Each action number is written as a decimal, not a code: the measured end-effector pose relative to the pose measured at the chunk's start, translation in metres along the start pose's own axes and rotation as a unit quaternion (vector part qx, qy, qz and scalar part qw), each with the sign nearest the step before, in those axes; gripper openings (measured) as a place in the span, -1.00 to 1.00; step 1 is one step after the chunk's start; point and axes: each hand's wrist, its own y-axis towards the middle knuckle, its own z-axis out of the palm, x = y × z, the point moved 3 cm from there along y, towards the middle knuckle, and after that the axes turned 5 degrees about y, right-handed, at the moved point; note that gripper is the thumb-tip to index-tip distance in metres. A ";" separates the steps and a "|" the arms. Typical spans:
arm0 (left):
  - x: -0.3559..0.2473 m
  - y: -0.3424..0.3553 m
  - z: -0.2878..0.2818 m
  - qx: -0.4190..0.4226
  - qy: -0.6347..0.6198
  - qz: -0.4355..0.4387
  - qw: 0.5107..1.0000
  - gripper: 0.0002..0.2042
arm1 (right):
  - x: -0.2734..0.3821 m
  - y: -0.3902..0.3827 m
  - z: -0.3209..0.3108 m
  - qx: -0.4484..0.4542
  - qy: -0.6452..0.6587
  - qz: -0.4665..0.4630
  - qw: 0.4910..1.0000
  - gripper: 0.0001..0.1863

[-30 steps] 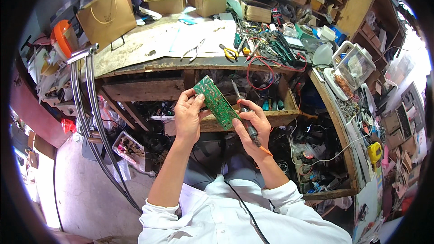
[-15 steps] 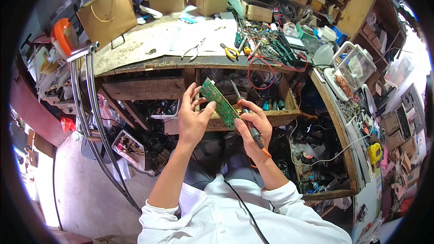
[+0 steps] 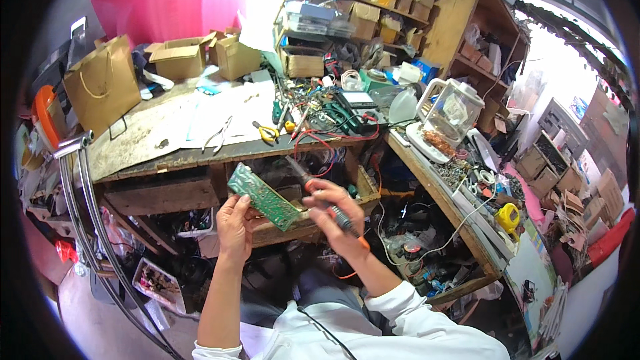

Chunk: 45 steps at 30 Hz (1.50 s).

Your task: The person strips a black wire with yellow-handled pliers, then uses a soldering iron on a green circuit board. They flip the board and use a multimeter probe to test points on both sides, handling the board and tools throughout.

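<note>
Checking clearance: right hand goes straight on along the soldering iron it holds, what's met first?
Likely the front edge of the desk, ahead of the soldering iron in the right hand. Depth is unclear; it could pass above, toward the yellow-handled pliers.

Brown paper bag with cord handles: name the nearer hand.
Left. The left hand, holding the green rectangular circuit board, is below and right of the brown paper bag; the right hand is farther right.

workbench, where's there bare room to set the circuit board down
The white sheet between blue packet and pale pliers; the tan strip between paper bag, dark scrap and front edge. Right of the yellow pliers, it's crowded with tools and cables.
</note>
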 end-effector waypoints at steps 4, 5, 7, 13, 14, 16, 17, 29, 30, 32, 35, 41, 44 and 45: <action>0.008 0.023 -0.019 -0.025 0.094 0.042 0.994 -0.84 | 0.018 0.066 -0.050 -0.093 0.000 -0.034 0.995 -0.76; 0.008 0.027 -0.020 -0.035 0.113 0.043 0.992 -0.84 | 0.022 0.091 -0.066 -0.107 -0.054 -0.089 0.989 -0.76; 0.013 0.034 -0.029 -0.053 0.144 0.046 0.987 -0.84 | 0.032 0.135 -0.094 -0.139 -0.075 -0.102 0.982 -0.81; 0.027 0.047 -0.024 -0.100 0.205 0.065 0.972 -0.82 | 0.009 0.282 -0.204 -0.206 -0.208 -0.124 0.948 -0.78; 0.031 0.048 -0.028 -0.107 0.223 0.074 0.966 -0.80 | 0.003 0.301 -0.218 -0.202 -0.208 -0.119 0.950 -0.78; 0.030 0.045 -0.030 -0.114 0.252 0.077 0.958 -0.80 | -0.015 0.335 -0.239 -0.217 -0.229 -0.083 0.945 -0.77; 0.029 0.045 -0.032 -0.117 0.266 0.075 0.954 -0.79 | -0.025 0.349 -0.244 -0.214 -0.227 -0.056 0.948 -0.76; 0.028 0.038 -0.032 -0.176 0.328 0.063 0.926 -0.78 | -0.127 0.464 -0.324 -0.247 -0.439 0.095 0.859 -0.83; 0.027 0.037 -0.034 -0.178 0.334 0.055 0.924 -0.79 | -0.127 0.460 -0.309 -0.243 -0.387 0.107 0.883 -0.80; 0.023 0.034 -0.026 -0.181 0.300 0.052 0.935 -0.79 | -0.149 0.465 -0.316 -0.227 -0.436 0.106 0.865 -0.84; 0.027 0.044 -0.018 -0.139 0.280 0.049 0.949 -0.80 | -0.136 0.456 -0.364 -0.312 -0.466 0.103 0.822 -0.73; 0.025 0.040 -0.028 -0.174 0.349 0.067 0.918 -0.80 | -0.153 0.387 -0.226 -0.248 -0.276 0.154 0.916 -0.81; 0.018 0.035 -0.029 -0.197 0.334 0.079 0.918 -0.79 | -0.135 0.331 -0.111 0.101 -0.366 0.302 0.874 -0.67; 0.020 0.035 -0.031 -0.198 0.326 0.083 0.921 -0.79 | -0.135 0.314 -0.082 0.187 -0.422 0.337 0.821 -0.61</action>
